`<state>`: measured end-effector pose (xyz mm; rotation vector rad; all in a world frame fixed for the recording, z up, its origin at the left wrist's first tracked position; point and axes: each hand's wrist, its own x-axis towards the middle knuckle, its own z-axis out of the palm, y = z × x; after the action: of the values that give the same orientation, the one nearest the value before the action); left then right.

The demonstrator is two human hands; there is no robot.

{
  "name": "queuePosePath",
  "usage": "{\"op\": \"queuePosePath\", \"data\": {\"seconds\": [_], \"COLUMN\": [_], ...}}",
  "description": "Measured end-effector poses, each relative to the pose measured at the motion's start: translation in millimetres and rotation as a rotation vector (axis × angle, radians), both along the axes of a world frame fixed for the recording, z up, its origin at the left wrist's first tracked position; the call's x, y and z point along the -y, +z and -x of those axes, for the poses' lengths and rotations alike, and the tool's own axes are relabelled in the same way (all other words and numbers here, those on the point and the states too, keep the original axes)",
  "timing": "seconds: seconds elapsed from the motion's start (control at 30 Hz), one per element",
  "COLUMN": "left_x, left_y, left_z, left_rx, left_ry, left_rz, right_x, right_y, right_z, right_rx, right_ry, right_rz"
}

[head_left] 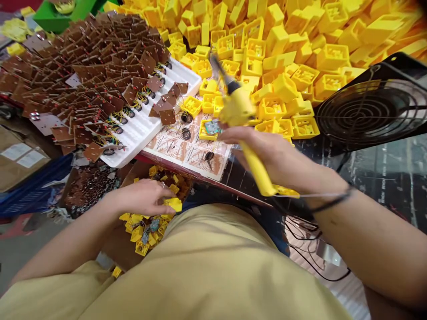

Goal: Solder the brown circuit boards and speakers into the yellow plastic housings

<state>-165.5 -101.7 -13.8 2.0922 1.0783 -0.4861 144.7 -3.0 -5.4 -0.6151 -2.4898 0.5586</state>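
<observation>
My right hand (278, 155) grips a yellow soldering iron (240, 111), its tip pointing up and away over the bench. Just left of that hand a yellow plastic housing with a small circuit board (210, 129) lies on the work mat (187, 153). My left hand (147, 198) is down below the bench edge, fingers closed on a yellow housing (174, 204) over a box of finished yellow pieces (147, 231). Loose black round parts (186, 132) lie on the mat.
A big heap of empty yellow housings (287, 40) fills the back. Brown circuit boards with wires (93, 66) pile over a white tray (140, 133) at left. A black fan (376, 106) stands at right. Black cords (307, 249) trail by my lap.
</observation>
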Motion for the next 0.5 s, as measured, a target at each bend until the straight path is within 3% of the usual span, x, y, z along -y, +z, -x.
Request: {"op": "queuePosePath", "data": {"seconds": [0.07, 0.13, 0.2, 0.27, 0.4, 0.5], "left_x": [-8, -23, -46, -72, -115, -129], "left_y": [-3.1, 0.3, 8.4, 16.0, 14.7, 5.9], "left_z": [-6, -23, -49, -78, -121, -125], "left_rx": [0.033, 0.273, 0.414, 0.354, 0.090, 0.118], "left_ry": [0.014, 0.071, 0.130, 0.045, -0.173, -0.155], "left_rz": [-0.128, -0.398, -0.771, -0.967, -0.919, -0.839], "right_x": [18, 37, 53, 65, 78, 85], "right_y": [9.9, 12.7, 7.8, -3.0, -28.5, -43.0], "right_z": [-21, -44, -65, -83, -109, -118], "right_rx": [-0.093, -0.126, -0.074, -0.020, 0.013, 0.002], "right_ry": [-0.164, -0.307, -0.423, -0.448, -0.454, -0.473], "right_rz": [0.033, 0.025, -0.085, -0.129, -0.147, -0.113]}}
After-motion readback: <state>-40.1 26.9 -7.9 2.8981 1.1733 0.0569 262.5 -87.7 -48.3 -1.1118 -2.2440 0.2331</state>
